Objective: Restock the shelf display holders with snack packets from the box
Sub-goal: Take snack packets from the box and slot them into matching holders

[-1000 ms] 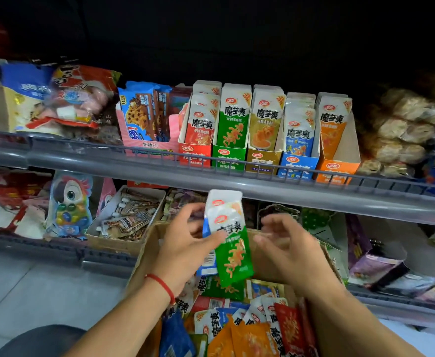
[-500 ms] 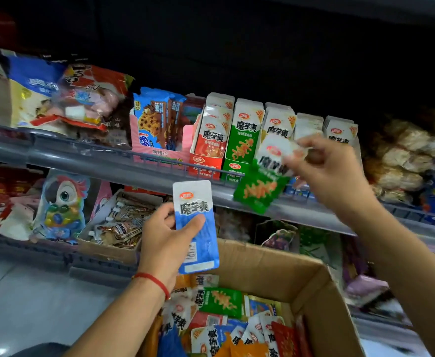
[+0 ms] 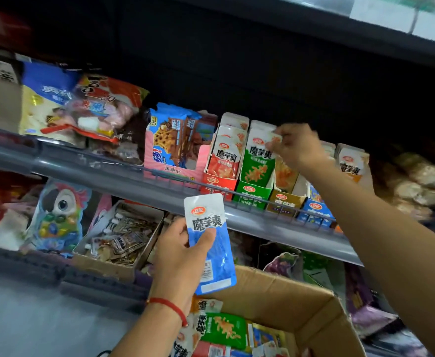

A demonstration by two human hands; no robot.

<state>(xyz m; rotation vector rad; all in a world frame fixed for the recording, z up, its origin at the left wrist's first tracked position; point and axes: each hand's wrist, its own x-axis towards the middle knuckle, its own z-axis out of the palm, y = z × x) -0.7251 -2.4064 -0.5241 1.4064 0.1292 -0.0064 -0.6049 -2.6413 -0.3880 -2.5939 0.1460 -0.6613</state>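
Observation:
A row of cardboard display holders stands on the upper shelf: red (image 3: 220, 180), green (image 3: 253, 190), brown (image 3: 284, 202), blue (image 3: 314, 210) and orange. My right hand (image 3: 297, 146) is up at the green holder and pinches the top corner of a green snack packet (image 3: 258, 161) standing in it. My left hand (image 3: 182, 249) holds a blue snack packet (image 3: 212, 243) upright below the shelf rail. The open cardboard box (image 3: 311, 302) sits below with several mixed packets inside.
A grey shelf rail (image 3: 108, 171) runs across the front of the upper shelf. A pink cookie box (image 3: 175, 148) and bagged snacks (image 3: 82, 109) stand left of the holders. A tray of small packets (image 3: 119, 235) and a parrot-shaped pack (image 3: 56, 215) lie on the lower shelf.
My right hand has carried the green packet from above the box up into the green holder. My left hand has risen with the blue packet. The view has tilted upward.

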